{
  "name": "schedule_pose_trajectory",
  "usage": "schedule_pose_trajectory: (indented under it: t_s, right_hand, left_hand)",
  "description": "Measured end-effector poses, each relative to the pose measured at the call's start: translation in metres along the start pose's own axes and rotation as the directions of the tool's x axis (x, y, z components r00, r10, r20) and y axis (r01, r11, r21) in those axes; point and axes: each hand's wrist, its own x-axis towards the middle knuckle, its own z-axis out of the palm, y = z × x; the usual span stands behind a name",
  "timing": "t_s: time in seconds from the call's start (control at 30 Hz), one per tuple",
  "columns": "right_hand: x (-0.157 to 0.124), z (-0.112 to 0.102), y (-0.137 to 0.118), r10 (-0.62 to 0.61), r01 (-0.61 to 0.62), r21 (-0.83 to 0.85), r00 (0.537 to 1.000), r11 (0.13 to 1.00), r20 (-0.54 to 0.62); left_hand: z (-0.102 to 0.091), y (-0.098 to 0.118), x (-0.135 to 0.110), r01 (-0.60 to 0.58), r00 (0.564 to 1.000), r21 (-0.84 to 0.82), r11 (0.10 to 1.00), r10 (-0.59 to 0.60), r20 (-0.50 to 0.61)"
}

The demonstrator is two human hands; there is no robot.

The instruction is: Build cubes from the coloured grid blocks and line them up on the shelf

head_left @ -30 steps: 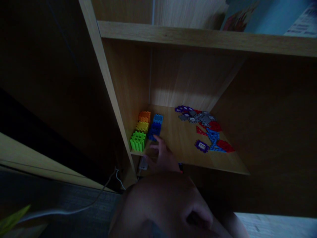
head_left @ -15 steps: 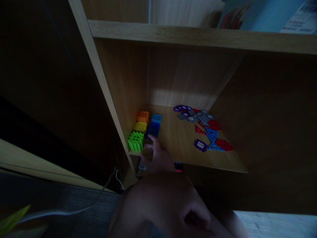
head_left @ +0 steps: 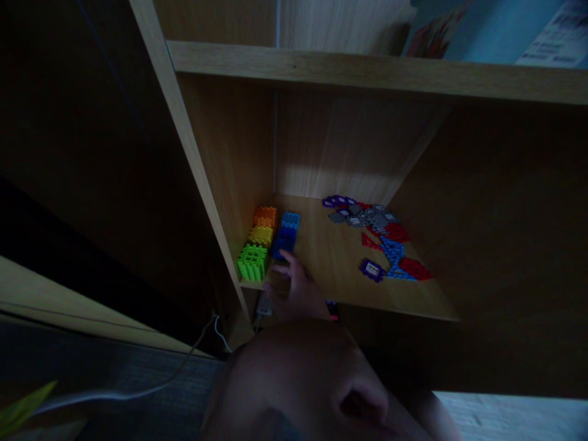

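Observation:
My right hand (head_left: 296,288) reaches into a dim wooden shelf compartment, fingers stretched out and apart, with nothing in them. Its fingertips touch the front end of a row of blue interlocking blocks (head_left: 286,233). Just left of that row stand a green block cube (head_left: 252,261), a yellow one (head_left: 261,235) and an orange one (head_left: 265,216), lined up against the compartment's left wall. My foreshortened arm (head_left: 303,380) fills the bottom centre. My left hand does not show.
Several flat purple, grey, red and blue pieces (head_left: 381,239) lie scattered at the right of the shelf board (head_left: 335,269). Another shelf (head_left: 367,70) runs overhead. A white cable (head_left: 202,343) trails across the dark floor at lower left.
My right hand slid slightly left and forward along the shelf, its fingertips staying at the front of the blue blocks. The blocks and flat pieces have not moved.

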Motion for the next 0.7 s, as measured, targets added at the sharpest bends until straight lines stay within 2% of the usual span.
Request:
schedule_pose_trajectory:
  t_s: [0.07,0.17,0.3,0.57,0.7]
  right_hand:
    - [0.002,-0.01,0.004,-0.026,0.026,0.015,0.999,1.0,-0.024]
    - [0.007,-0.025,0.011,-0.054,0.05,-0.051,0.994,0.997,-0.096]
    - [0.016,-0.039,0.02,-0.009,-0.001,-0.115,0.996,0.993,-0.087]
    - [0.027,-0.038,0.025,0.005,-0.005,-0.05,1.0,0.999,0.003]
    - [0.031,-0.035,0.027,0.017,-0.016,-0.043,1.0,0.999,0.014]
  left_hand:
    - [0.0,0.0,0.0,-0.011,1.0,-0.007,1.0,0.012,0.006]
    - [0.0,0.0,0.0,-0.026,1.0,-0.017,1.0,0.026,0.015]
    - [0.0,-0.001,0.001,-0.035,0.999,-0.03,0.999,0.036,0.022]
    - [-0.001,-0.002,0.003,-0.008,0.999,-0.043,0.999,0.01,0.041]
    - [0.001,-0.003,0.001,0.011,0.999,-0.051,0.999,-0.008,0.042]
